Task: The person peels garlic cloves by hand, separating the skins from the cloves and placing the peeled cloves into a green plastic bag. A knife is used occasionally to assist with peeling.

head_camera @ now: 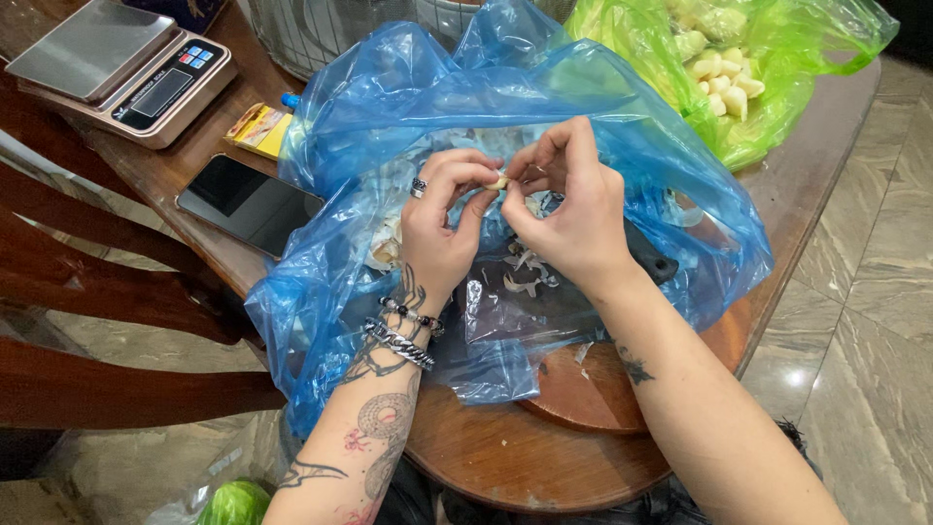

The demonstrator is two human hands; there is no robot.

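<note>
A small pale garlic clove (499,182) is pinched between the fingertips of both my hands, above an open blue plastic bag (389,107). My left hand (442,228), with a ring and wrist bracelets, grips the clove from the left. My right hand (573,209) grips it from the right. Dry garlic skins (525,272) lie inside the blue bag under my hands. A green plastic bag (768,107) at the far right holds several peeled white cloves (724,83).
The bags rest on a round wooden table (505,457). A black phone (248,202) lies to the left, with a small yellow packet (260,129) and a digital kitchen scale (121,68) behind it. Wooden chair rails (107,282) stand at left. Marble floor (865,321) lies at right.
</note>
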